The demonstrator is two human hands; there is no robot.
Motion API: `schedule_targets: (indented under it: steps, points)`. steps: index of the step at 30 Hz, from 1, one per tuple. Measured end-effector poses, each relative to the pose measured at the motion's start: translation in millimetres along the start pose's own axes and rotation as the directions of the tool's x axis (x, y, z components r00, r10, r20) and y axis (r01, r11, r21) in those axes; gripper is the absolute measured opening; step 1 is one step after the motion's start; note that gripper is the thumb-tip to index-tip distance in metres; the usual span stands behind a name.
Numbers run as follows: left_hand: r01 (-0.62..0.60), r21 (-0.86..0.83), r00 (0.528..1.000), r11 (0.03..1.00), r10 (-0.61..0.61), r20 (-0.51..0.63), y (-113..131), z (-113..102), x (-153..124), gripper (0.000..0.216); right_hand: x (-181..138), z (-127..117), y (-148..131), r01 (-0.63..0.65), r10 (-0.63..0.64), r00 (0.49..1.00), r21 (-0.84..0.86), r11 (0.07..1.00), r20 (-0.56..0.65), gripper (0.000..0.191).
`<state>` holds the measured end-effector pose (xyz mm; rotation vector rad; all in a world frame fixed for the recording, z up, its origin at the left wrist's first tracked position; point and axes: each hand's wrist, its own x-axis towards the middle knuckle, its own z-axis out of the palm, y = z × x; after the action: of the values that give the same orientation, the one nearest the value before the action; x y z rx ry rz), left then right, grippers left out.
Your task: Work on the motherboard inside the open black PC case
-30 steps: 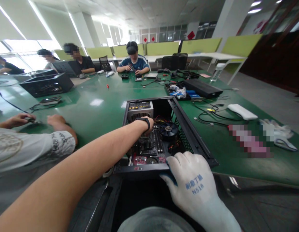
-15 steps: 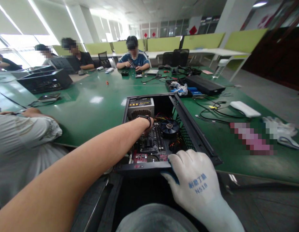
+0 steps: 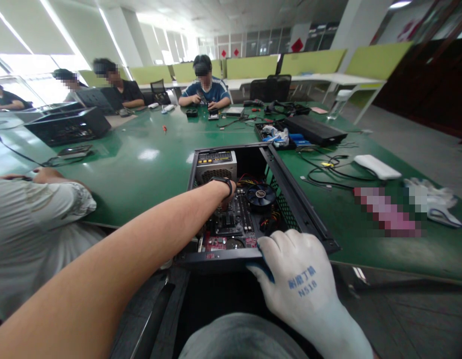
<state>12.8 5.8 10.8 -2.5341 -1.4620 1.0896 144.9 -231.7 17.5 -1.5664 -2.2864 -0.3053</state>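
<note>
An open black computer case (image 3: 309, 219) lies on the green table (image 3: 141, 174) in front of me, showing a motherboard (image 3: 231, 224), a round CPU fan (image 3: 261, 193) and a grey power supply (image 3: 215, 165). My bare left hand (image 3: 228, 194), with a black wristband, reaches down into the case beside the fan; its fingers are hidden. My right hand (image 3: 298, 279) wears a white glove and grips the case's near edge.
A person in a white shirt (image 3: 32, 234) sits close on my left. Other people work at the far side. A second black case (image 3: 66, 127) stands far left. Cables (image 3: 328, 174), a white box (image 3: 376, 167), gloves (image 3: 432, 202) and a black tray (image 3: 313, 132) lie to the right.
The neighbour's arm pulled back to the left, off the table area near my arm. My hands stay where they were; the view shifted slightly.
</note>
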Motion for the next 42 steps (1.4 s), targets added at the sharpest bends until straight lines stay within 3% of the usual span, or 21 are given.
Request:
schedule_targets:
  steps: [7,13,19,26,34,42]
  points:
    - [0.03,-0.076,0.999,0.997,-0.031,-0.018,-1.1,-1.4,-7.9,0.07,-0.8,0.6,-0.1,-0.004,0.004,1.0,0.006,1.0,-0.001,0.027]
    - [0.059,-0.155,0.998,0.986,-0.063,-0.019,0.6,-7.4,-14.8,0.062,-0.5,0.9,-0.4,0.0,0.0,1.0,0.001,1.0,-0.003,0.026]
    - [0.039,-0.064,0.998,0.997,-0.035,0.054,0.8,-6.9,-8.9,0.057,-0.2,0.1,-0.1,0.001,-0.001,1.0,0.0,1.0,0.001,0.026]
    - [0.039,-0.119,0.999,0.992,-0.04,-0.004,-4.0,0.8,2.4,0.052,-1.0,1.5,-1.0,-0.001,0.001,1.0,-0.004,1.0,-0.012,0.026]
    - [0.018,-0.121,1.0,0.993,-0.02,-0.014,-1.2,-4.1,-8.6,0.056,0.8,-0.1,-1.0,0.001,-0.001,1.0,-0.002,1.0,-0.01,0.025]
    - [-0.003,-0.049,1.0,0.999,0.002,-0.012,-2.8,-1.1,-5.1,0.063,-0.4,1.9,-0.8,-0.002,0.002,1.0,-0.006,1.0,-0.006,0.026]
